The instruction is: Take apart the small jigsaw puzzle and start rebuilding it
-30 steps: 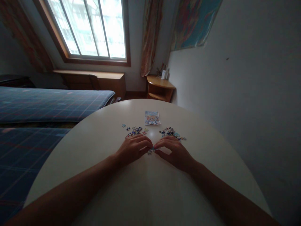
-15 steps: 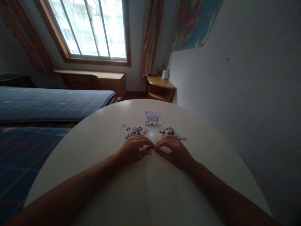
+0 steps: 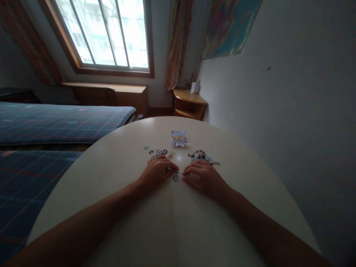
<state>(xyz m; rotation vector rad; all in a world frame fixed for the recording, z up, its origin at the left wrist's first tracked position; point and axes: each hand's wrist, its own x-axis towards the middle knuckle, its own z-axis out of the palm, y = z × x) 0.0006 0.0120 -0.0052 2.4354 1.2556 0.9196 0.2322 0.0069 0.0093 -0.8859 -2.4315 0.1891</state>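
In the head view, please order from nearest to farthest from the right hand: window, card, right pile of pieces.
1. Right pile: just beyond the right hand.
2. Card: farther up the table, leftward.
3. Window: beyond the table, upper left.

Curtains (image 3: 179, 44) flank a bright window (image 3: 102, 33) above what looks like a desk (image 3: 132, 93), beyond a plaid mattress (image 3: 61, 124).

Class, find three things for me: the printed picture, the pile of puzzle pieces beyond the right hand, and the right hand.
Printed picture (image 3: 179, 139): head view, middle of its printed face.
Pile of puzzle pieces (image 3: 200, 155): head view, middle of the visible heap.
Right hand (image 3: 204, 178): head view, back of the hand.
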